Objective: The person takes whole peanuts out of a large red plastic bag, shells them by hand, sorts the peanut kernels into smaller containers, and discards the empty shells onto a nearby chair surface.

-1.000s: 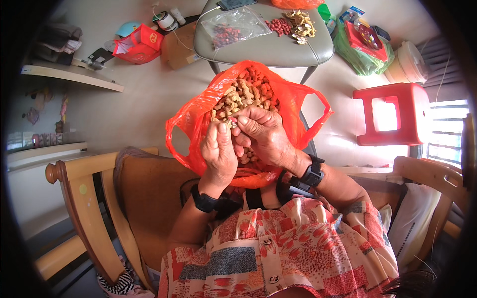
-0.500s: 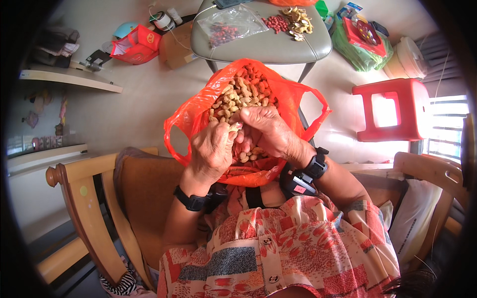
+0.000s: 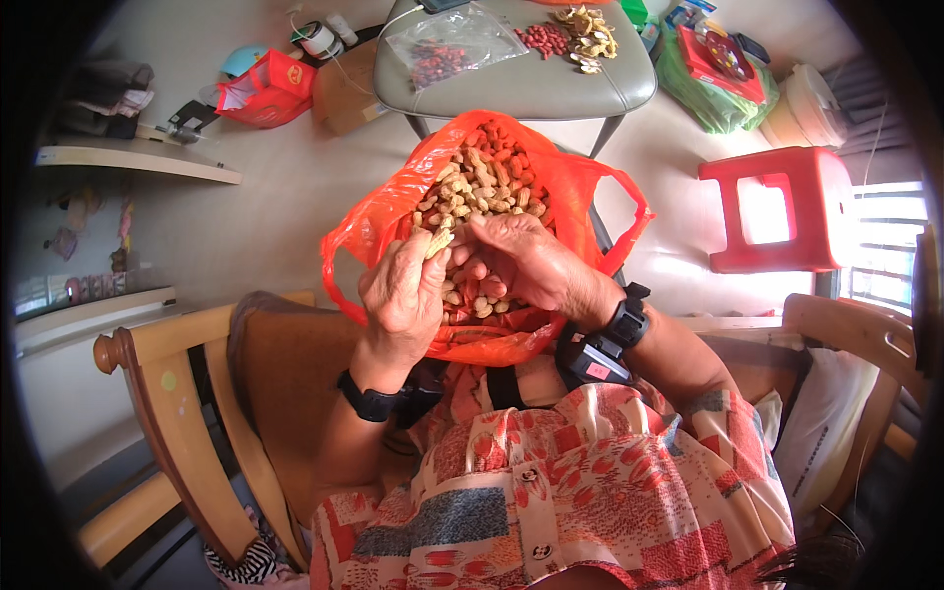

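A red plastic bag (image 3: pixel 383 197) stands open in front of me, filled with unshelled peanuts (image 3: pixel 480 177). My left hand (image 3: pixel 401 293) is over its near left side, pinching a pale peanut shell (image 3: pixel 439 243) between thumb and fingers. Just to the right, my right hand (image 3: pixel 531 258) is closed, its fingers curled inward under the thumb. What lies in its palm, if anything, is hidden. The two hands are close together but a small gap shows between them. Some peanuts are visible below my fingers inside the bag.
A grey padded seat (image 3: pixel 570 95) beyond the bag bears a clear bag (image 3: pixel 454 49) of red kernels, loose red kernels (image 3: pixel 543 39) and empty shells (image 3: pixel 590 37). A red plastic stool (image 3: pixel 836 211) is at right. Wooden chair parts (image 3: pixel 177 433) flank me.
My left hand has moved slightly left, away from my right hand, with the shell in its pinch. The right hand has stayed nearly in place.
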Demonstrator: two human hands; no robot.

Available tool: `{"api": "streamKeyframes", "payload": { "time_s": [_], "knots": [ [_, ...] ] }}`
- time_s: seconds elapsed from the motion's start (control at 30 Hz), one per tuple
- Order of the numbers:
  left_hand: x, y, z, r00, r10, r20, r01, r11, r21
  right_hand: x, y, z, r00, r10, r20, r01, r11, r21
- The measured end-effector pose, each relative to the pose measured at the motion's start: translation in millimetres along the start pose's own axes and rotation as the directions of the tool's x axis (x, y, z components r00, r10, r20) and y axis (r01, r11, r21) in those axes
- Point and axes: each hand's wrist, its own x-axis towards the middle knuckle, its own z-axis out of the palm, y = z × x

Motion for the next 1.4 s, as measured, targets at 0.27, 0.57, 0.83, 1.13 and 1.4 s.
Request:
{"api": "streamKeyframes", "payload": {
  "time_s": [0.27,0.57,0.83,1.13,1.4],
  "knots": [
    [-16.4,19.6,23.5,0.935,-0.297,-0.195,0.277,0.953,-0.122,-10.3,-0.5,10.3,0.987,-0.157,0.025,0.158,0.947,-0.278],
    [-28.4,15.3,18.8,0.819,-0.574,-0.007,0.494,0.711,-0.501,1.2,7.3,18.0,0.865,-0.449,0.223,0.463,0.546,-0.698],
    [-36.9,15.5,57.2,0.803,-0.591,-0.077,0.475,0.712,-0.517,-0.1,4.9,-2.0,0.588,-0.557,0.587,0.596,-0.192,-0.78],
    [11.8,-3.5,44.8,0.734,-0.661,-0.153,0.622,0.746,-0.24,51.6,22.3,16.6,0.181,-0.857,0.483,0.571,-0.309,-0.761],
    [3.0,-35.9,63.3,0.715,-0.683,-0.15,0.615,0.716,-0.331,38.5,2.7,9.4,0.643,-0.753,0.137,0.694,0.497,-0.521]
  ]
}}
